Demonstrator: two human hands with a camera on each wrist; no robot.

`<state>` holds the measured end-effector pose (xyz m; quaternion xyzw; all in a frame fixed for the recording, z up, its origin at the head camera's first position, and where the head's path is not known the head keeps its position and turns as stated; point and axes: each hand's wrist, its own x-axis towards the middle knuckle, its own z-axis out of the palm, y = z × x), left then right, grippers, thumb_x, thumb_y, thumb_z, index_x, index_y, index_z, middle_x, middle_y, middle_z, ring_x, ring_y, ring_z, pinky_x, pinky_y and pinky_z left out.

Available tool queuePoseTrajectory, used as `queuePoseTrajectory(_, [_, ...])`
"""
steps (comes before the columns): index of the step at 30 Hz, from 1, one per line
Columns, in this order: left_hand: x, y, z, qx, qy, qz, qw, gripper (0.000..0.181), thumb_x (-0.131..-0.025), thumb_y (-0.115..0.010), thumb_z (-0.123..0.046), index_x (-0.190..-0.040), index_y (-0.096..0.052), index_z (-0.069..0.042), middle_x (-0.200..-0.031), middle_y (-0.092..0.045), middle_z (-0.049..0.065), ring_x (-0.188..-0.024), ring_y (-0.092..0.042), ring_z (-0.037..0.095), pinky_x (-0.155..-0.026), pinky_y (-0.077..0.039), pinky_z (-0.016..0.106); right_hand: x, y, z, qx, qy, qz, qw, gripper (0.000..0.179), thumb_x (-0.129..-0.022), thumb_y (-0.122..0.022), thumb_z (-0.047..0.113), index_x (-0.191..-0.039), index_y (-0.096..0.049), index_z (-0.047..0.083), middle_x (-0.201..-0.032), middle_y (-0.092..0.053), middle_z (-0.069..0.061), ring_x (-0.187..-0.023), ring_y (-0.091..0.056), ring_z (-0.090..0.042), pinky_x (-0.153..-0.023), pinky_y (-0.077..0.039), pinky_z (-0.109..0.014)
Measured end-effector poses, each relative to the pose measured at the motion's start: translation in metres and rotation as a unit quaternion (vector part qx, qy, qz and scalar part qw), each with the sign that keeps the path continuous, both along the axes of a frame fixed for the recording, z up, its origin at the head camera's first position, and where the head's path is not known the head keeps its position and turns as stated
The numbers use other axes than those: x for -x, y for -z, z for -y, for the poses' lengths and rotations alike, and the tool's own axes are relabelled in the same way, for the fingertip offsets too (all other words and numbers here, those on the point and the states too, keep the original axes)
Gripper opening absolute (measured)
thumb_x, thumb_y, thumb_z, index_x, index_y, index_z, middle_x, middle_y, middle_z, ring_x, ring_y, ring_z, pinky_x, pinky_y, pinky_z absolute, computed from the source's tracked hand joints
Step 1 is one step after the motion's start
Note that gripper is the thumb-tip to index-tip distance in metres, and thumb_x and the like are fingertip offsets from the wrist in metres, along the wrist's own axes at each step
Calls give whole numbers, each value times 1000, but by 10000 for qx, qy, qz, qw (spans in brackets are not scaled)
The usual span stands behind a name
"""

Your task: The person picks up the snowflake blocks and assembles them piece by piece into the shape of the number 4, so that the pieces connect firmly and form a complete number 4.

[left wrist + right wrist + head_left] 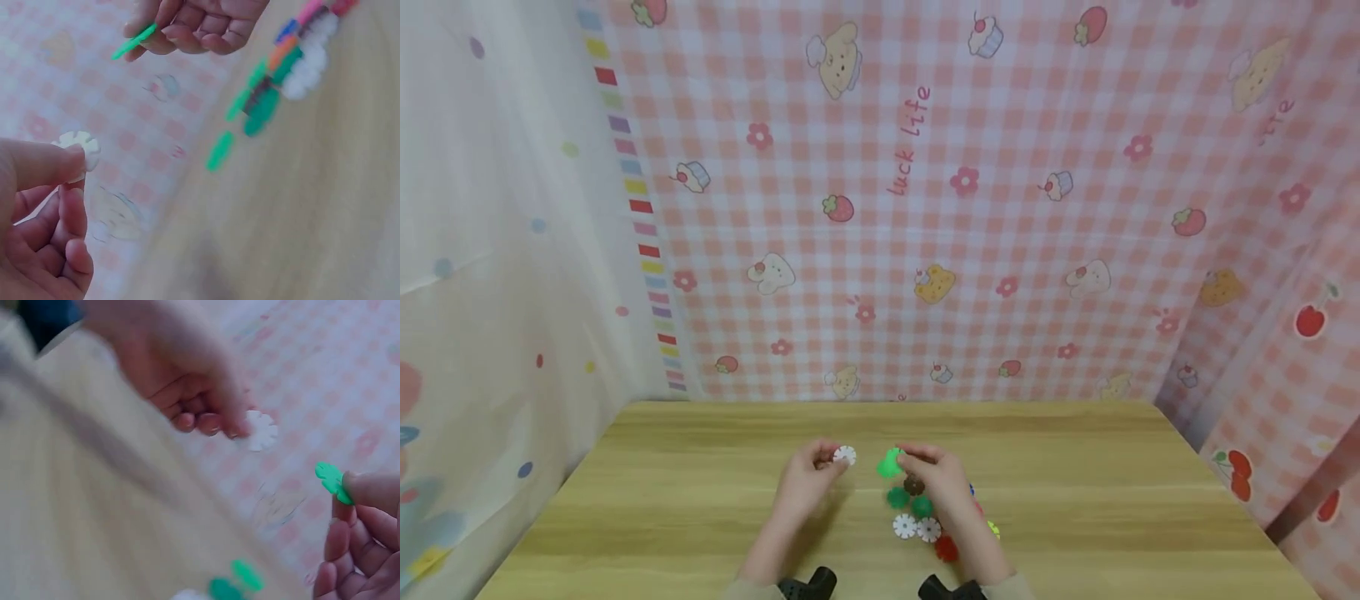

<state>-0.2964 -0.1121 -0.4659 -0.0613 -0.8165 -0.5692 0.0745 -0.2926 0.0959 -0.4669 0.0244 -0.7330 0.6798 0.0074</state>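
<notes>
My left hand (pixel 803 485) pinches a white notched snowflake disc (pixel 846 455) between thumb and fingers. In the left wrist view, this white disc (pixel 91 149) stands up from the thumb tip, its rim slots showing. Across from it, my right hand (pixel 946 485) pinches a bright green snowflake disc (pixel 889 463) by its edge. The right wrist view has the green disc (pixel 330 479) tilted at the thumb, apart from the white disc (pixel 263 431). Both hands are raised over the table, a gap between them.
By my right forearm, on the wooden table (pixel 700 500), lie more discs: a brown one (pixel 913 485), dark green ones (pixel 898 498), white ones (pixel 905 526) and a red one (pixel 947 548). My forearm partly hides others. Behind the table hangs a pink checked cloth (pixel 880 250).
</notes>
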Motion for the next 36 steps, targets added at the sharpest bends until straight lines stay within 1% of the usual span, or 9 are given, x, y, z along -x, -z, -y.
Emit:
queuePoseTrajectory(3, [-5, -11, 0, 48, -171, -285, 9994, 15, -85, -74, -9, -95, -68, 0, -81, -63, 4, -73, -54, 14, -62, -47, 22, 0, -12, 0, 439, -8, 96, 9990, 32, -89, -71, 18, -112, -68, -5, -93, -67, -2, -82, -59, -17, -79, -50, -35])
queuePoseTrajectory(8, [-14, -26, -3, 96, -77, -572, 9983, 11, -84, -76, -15, -87, -69, -7, -73, -60, 0, -66, -52, 13, -56, -43, 22, -4, -24, -1, 539, -148, -98, 9984, 27, -88, -72, 20, -101, -70, -3, -89, -66, -3, -77, -60, -16, -75, -53, -34])
queuePoseTrajectory(11, [-19, -33, -7, 209, 34, -716, 9972, 8, -84, -75, -14, -86, -69, -10, -73, -59, -2, -65, -52, 12, -55, -44, 22, -7, -27, 1, 533, -222, -86, 9983, 25, -88, -72, 21, -97, -69, -2, -87, -65, -3, -76, -61, -16, -74, -53, -37])
queuePoseTrajectory(14, [-23, -37, -9, 490, 148, -894, 9947, 6, -86, -74, -11, -86, -68, -11, -73, -61, -4, -65, -53, 11, -56, -46, 23, -7, -26, 4, 587, -302, 37, 9978, 24, -89, -70, 19, -96, -67, -5, -83, -64, -3, -74, -61, -18, -73, -53, -39])
queuePoseTrajectory(19, [-29, -43, -12, 845, 276, -1206, 9887, 6, -88, -71, -10, -88, -67, -14, -75, -64, -5, -65, -55, 9, -58, -49, 24, -6, -25, 7, 618, -358, 211, 9972, 22, -93, -65, 16, -96, -66, -6, -77, -62, -2, -69, -58, -15, -65, -50, -31])
queuePoseTrajectory(26, [-32, -46, -7, 1203, 482, -1197, 9843, 7, -91, -69, -15, -88, -65, -20, -83, -66, -10, -69, -58, 6, -61, -51, 24, -9, -26, 9, 594, -513, 362, 9963, 24, -94, -64, 23, -90, -67, 0, -69, -60, -1, -63, -52, -12, -60, -44, -24])
queuePoseTrajectory(29, [-32, -45, -6, 1292, 643, -1189, 9824, 5, -94, -66, -20, -90, -63, -19, -82, -67, -8, -70, -59, 6, -61, -51, 24, -10, -26, 9, 531, -497, 461, 9963, 27, -93, -66, 26, -94, -69, 0, -71, -60, 0, -64, -52, -11, -63, -45, -25])
queuePoseTrajectory(33, [-31, -43, -6, 1259, 863, -1047, 9827, 8, -96, -62, -24, -93, -61, -17, -78, -67, -7, -70, -62, 8, -59, -51, 24, -11, -28, 8, 383, -458, 515, 9969, 31, -92, -67, 29, -99, -69, -2, -73, -61, 0, -66, -53, -12, -67, -47, -28])
queuePoseTrajectory(36, [-30, -44, -7, 1331, 885, -1005, 9820, 12, -97, -60, -29, -93, -60, -18, -72, -64, -11, -64, -61, 9, -54, -49, 24, -11, -30, 8, 328, -459, 480, 9972, 31, -92, -67, 29, -98, -69, -1, -73, -62, -1, -67, -54, -13, -68, -48, -29])
